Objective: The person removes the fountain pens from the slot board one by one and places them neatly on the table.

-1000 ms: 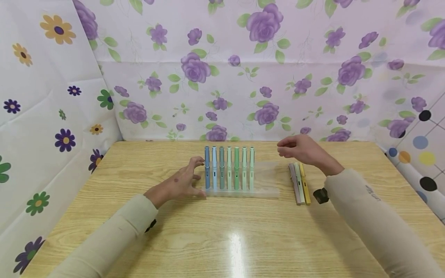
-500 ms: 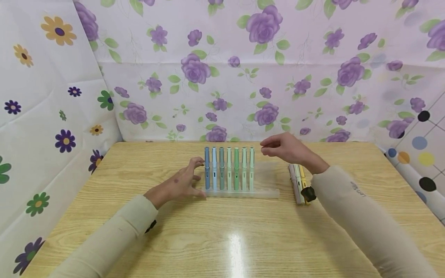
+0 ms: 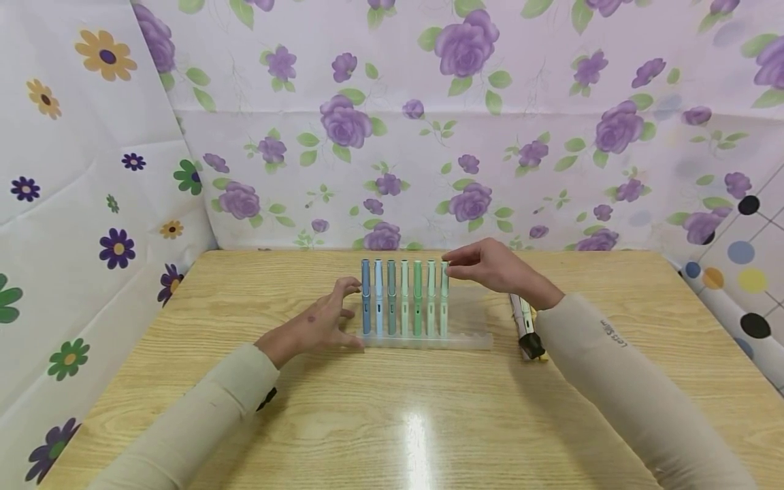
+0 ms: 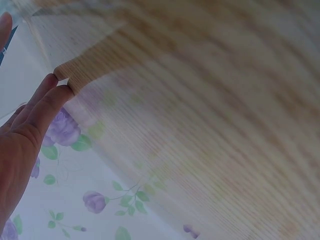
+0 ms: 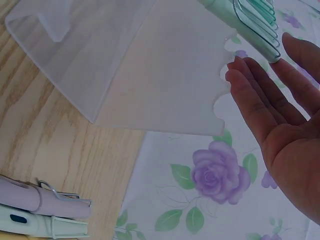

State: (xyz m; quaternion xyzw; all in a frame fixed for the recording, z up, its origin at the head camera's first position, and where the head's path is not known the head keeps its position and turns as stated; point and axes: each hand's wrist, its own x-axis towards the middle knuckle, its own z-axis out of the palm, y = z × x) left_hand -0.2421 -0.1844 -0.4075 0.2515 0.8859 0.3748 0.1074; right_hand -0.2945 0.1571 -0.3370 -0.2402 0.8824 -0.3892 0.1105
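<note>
A clear plastic pen stand (image 3: 468, 340) holds a row of several pens, running from a blue pen (image 3: 365, 306) to a pale green pen (image 3: 444, 309). At the stand's left end, my left hand (image 3: 315, 320) grips its side, thumb by the front lip and fingers farther back. In the left wrist view, the left fingers (image 4: 47, 102) touch the clear panel. My right hand (image 3: 493, 265) is at the top of the rightmost pale green pen. In the right wrist view, a right fingertip touches that pen's end (image 5: 267, 50), with the thumb slightly apart.
Right of the stand, a lilac pen (image 5: 45, 200), a pale mint pen (image 5: 40, 223) and a yellow pen (image 3: 542, 356) lie side by side, partly under the right forearm. A floral sheet (image 3: 398, 136) rises behind the wooden table (image 3: 343, 415).
My right hand has moved left, from above the loose pens to the top of the rightmost pen in the stand. The left hand has stayed at the stand's left end.
</note>
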